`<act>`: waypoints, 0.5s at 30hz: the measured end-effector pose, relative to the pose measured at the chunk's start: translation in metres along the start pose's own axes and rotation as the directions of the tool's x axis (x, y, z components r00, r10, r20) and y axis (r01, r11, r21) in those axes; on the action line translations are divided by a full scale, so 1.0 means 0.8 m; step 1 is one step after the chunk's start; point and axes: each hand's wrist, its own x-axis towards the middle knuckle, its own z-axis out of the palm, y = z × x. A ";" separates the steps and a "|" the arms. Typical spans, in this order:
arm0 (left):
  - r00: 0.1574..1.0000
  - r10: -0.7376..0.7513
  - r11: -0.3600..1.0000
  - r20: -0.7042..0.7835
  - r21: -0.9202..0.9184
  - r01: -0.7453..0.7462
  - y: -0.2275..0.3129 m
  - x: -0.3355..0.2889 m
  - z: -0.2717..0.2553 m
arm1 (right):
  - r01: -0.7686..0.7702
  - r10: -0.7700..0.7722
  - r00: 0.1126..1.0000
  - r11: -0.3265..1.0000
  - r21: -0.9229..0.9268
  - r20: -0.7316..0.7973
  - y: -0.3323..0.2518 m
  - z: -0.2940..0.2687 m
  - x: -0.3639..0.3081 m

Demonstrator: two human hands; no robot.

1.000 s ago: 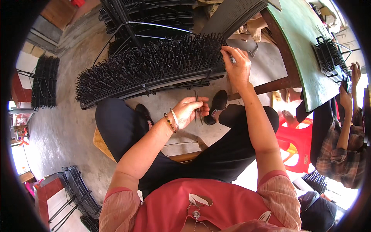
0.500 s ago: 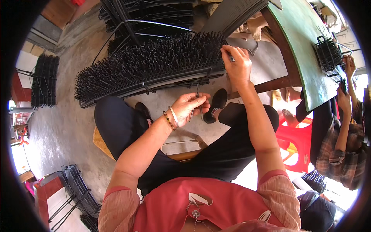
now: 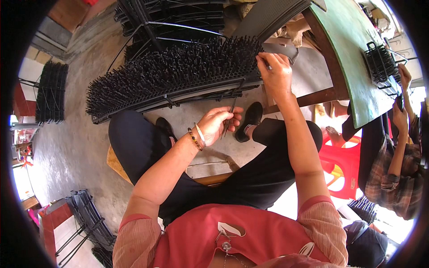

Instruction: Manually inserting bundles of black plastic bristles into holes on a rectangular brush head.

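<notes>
A long black perforated rack (image 3: 147, 105), crowded with short dark upright pins (image 3: 178, 62), lies across in front of my knees. At its right end, my right hand (image 3: 276, 73) is pinched, with thumb and forefinger against the outermost pins. What sits between those fingertips is too small to make out. Nearer to me, just past the rack's front edge, my left hand (image 3: 222, 120) is closed around a few thin dark rods (image 3: 233, 103). Their tips stick out beyond the thumb and fingers, pointing toward the rack.
More black racks (image 3: 178, 22) stand behind, and others (image 3: 52, 91) to the left. A green-topped table (image 3: 348, 49) is at the right with a small black wire rack (image 3: 380, 62). Beside it, a co-worker in a checked sleeve (image 3: 397, 165) handles something dark near a red plastic stool (image 3: 342, 163).
In my left hand the thin rods have tilted, and the thumb has shifted over them. My right hand has barely moved at the rack's end. The co-worker's hands have shifted slightly.
</notes>
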 end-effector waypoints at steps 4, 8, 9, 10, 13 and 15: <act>1.000 -0.027 0.999 -0.003 -0.035 0.027 0.000 -0.001 0.006 | 0.074 -0.075 0.997 0.997 -0.026 -0.008 0.001 0.002 -0.001; 1.000 -0.021 1.000 -0.006 -0.022 0.021 0.002 -0.002 0.006 | 0.008 -0.007 1.000 0.999 -0.032 0.022 -0.003 -0.001 0.000; 0.999 -0.044 0.999 -0.018 -0.020 0.043 0.003 -0.003 0.008 | 0.009 -0.008 1.000 0.999 -0.031 0.023 -0.002 0.000 -0.001; 0.997 -0.067 0.998 -0.029 -0.019 0.067 0.005 -0.004 0.010 | 0.008 -0.007 0.999 1.000 -0.030 0.036 0.000 0.000 -0.001; 0.996 -0.079 0.997 -0.039 0.016 0.080 0.006 -0.004 0.012 | 0.018 -0.017 0.993 1.000 -0.012 0.117 0.004 0.003 -0.004; 0.996 -0.075 0.997 -0.040 0.019 0.076 0.007 -0.004 0.012 | 0.029 -0.030 0.983 1.000 0.008 0.183 0.007 0.003 -0.004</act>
